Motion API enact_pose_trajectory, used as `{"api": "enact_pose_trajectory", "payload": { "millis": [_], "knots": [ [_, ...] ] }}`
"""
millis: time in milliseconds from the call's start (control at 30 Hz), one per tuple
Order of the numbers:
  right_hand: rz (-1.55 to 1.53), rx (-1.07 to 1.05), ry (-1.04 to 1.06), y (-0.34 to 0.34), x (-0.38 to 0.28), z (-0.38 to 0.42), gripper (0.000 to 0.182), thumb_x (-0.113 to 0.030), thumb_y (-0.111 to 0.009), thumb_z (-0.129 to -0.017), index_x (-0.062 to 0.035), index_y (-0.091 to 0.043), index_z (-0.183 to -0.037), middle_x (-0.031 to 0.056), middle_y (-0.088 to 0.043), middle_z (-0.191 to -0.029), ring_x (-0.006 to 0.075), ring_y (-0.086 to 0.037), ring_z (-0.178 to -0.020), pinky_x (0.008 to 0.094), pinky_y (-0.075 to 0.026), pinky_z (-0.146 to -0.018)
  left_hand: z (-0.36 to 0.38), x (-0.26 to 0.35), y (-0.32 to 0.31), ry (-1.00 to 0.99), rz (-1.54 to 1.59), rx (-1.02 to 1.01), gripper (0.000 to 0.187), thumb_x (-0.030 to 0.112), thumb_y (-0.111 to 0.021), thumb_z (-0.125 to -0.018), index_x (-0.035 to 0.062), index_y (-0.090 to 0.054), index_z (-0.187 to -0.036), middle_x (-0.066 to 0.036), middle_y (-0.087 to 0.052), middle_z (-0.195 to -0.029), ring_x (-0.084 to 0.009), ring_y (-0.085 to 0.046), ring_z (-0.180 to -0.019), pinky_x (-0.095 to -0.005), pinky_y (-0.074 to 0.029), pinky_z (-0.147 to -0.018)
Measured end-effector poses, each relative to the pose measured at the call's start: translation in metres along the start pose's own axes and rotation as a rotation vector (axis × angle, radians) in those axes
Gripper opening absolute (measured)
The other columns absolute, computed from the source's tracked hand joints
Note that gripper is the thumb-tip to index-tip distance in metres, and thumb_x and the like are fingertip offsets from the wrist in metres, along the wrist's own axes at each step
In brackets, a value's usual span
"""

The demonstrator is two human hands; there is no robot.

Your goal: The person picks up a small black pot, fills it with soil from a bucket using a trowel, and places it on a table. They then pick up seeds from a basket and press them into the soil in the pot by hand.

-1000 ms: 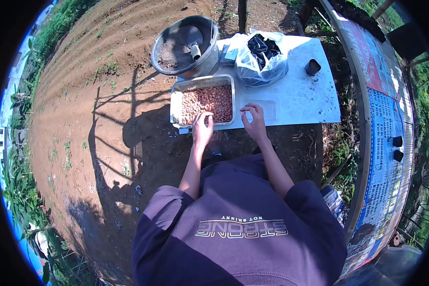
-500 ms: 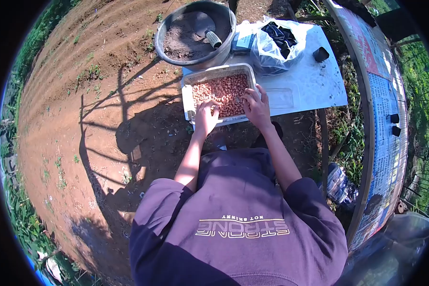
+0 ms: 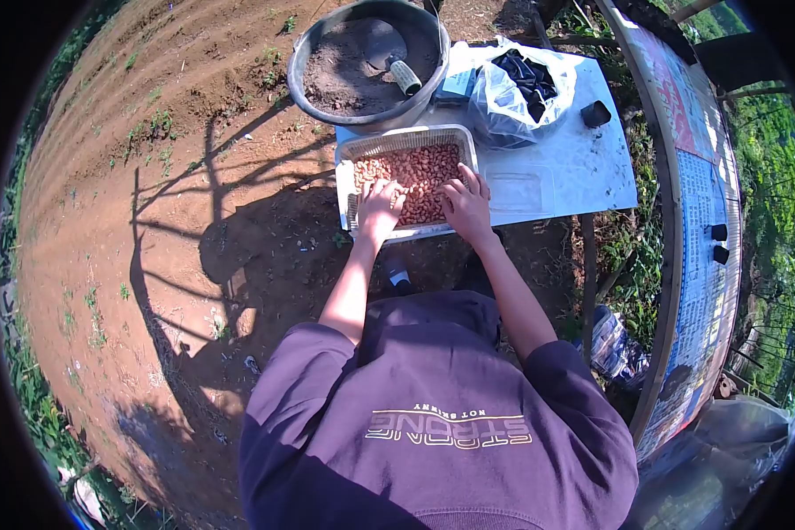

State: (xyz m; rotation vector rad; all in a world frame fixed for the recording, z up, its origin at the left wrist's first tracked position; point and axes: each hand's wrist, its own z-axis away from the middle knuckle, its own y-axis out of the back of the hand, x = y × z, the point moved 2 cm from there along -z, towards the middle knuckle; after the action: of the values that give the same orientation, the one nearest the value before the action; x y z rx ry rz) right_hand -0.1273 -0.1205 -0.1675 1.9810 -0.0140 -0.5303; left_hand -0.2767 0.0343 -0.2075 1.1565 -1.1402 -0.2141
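A white plastic basket (image 3: 343, 192) with slatted sides holds a layer of reddish-brown seeds (image 3: 421, 168) that look like beans or shelled peanuts. Over the near left part of the basket, my left hand (image 3: 380, 210) rests its slightly bent, parted fingers on the seeds. My right hand (image 3: 466, 208) reaches in over the near right side, fingers spread, tips among the seeds. No held object shows in either hand, though the fingertips are partly lost against the seeds.
Behind the basket stands a large dark tub (image 3: 305, 97) of soil with a trowel (image 3: 405, 78) in it. On the white table (image 3: 583, 190) are a clear bag (image 3: 503, 124) of black pots, a single black pot (image 3: 595, 114) and a clear plastic tray (image 3: 521, 190). A wood-framed panel (image 3: 707, 203) borders the right.
The view has shifted a little. My right hand has moved slightly left and toward me over the seeds, and my left hand's fingers look straighter than before.
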Motion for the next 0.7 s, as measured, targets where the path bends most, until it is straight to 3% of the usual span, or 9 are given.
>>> {"api": "enact_pose_trajectory", "payload": {
  "millis": [133,233,267,367,400,533,700],
  "knots": [
    [0.186,0.037,-0.145,-0.008,-0.003,-0.012,0.015,-0.020,-0.063,-0.088,-0.0140,-0.074,-0.096,0.0089,-0.056,-0.135,0.0373,-0.028,-0.147,0.0538,-0.020,-0.120,-0.008,-0.002,-0.006,0.067,-0.018,-0.008,0.027,0.030,-0.067,-0.089,0.0152,-0.065,-0.111,-0.011,-0.063,-0.121,-0.0330,-0.055,-0.118,-0.0462,-0.037,-0.110],
    [0.320,0.043,-0.262,-0.007,0.009,-0.023,0.013,-0.021,-0.064,-0.086,-0.0170,-0.076,-0.089,0.0072,-0.043,-0.153,0.0405,-0.017,-0.151,0.0533,-0.011,-0.123,-0.012,0.006,-0.003,-0.022,-0.003,0.003,0.029,0.026,-0.069,-0.087,0.0168,-0.062,-0.114,-0.008,-0.061,-0.117,-0.0339,-0.051,-0.118,-0.0458,-0.040,-0.107],
    [0.368,-0.066,-0.277,-0.008,0.014,-0.023,0.014,-0.019,-0.064,-0.086,-0.0188,-0.078,-0.090,0.0070,-0.036,-0.159,0.0415,-0.013,-0.152,0.0548,-0.007,-0.123,-0.014,0.010,-0.002,-0.026,-0.003,-0.022,0.028,0.024,-0.071,-0.086,0.0163,-0.062,-0.111,-0.007,-0.061,-0.114,-0.0332,-0.049,-0.119,-0.0458,-0.041,-0.107],
    [0.403,-0.052,-0.144,-0.009,0.021,-0.025,0.025,-0.018,-0.057,-0.090,-0.0041,-0.077,-0.093,0.0090,-0.033,-0.161,0.0419,-0.011,-0.152,0.0568,-0.007,-0.123,-0.017,0.009,-0.012,0.039,-0.089,0.066,0.029,0.024,-0.075,-0.082,0.0163,-0.065,-0.108,-0.008,-0.063,-0.112,-0.0331,-0.053,-0.115,-0.0446,-0.043,-0.103],
    [0.416,0.033,-0.067,-0.009,0.023,-0.027,0.026,-0.018,-0.056,-0.088,-0.0032,-0.077,-0.093,0.0082,-0.030,-0.163,0.0403,-0.010,-0.153,0.0564,-0.006,-0.124,-0.018,0.009,-0.013,0.038,-0.071,0.069,0.027,0.024,-0.074,-0.082,0.0165,-0.066,-0.106,-0.007,-0.063,-0.110,-0.0330,-0.054,-0.113,-0.0450,-0.044,-0.102],
    [0.450,-0.063,-0.059,-0.018,0.031,-0.029,0.026,-0.018,-0.056,-0.086,-0.0035,-0.078,-0.089,0.0078,-0.030,-0.163,0.0392,-0.011,-0.153,0.0567,-0.006,-0.124,-0.022,0.008,-0.018,-0.019,-0.041,0.070,0.020,0.024,-0.073,-0.083,0.0163,-0.067,-0.100,-0.006,-0.064,-0.106,-0.0316,-0.056,-0.107,-0.0446,-0.045,-0.098],
    [0.342,-0.185,-0.121,-0.017,0.031,-0.031,0.024,-0.018,-0.058,-0.086,-0.0052,-0.077,-0.081,0.0079,-0.032,-0.162,0.0392,-0.010,-0.153,0.0589,-0.005,-0.124,-0.025,0.002,-0.025,0.067,-0.004,-0.007,0.019,0.024,-0.071,-0.085,0.0164,-0.065,-0.101,-0.008,-0.062,-0.110,-0.0338,-0.053,-0.115,-0.0474,-0.041,-0.104]
  ]
}}
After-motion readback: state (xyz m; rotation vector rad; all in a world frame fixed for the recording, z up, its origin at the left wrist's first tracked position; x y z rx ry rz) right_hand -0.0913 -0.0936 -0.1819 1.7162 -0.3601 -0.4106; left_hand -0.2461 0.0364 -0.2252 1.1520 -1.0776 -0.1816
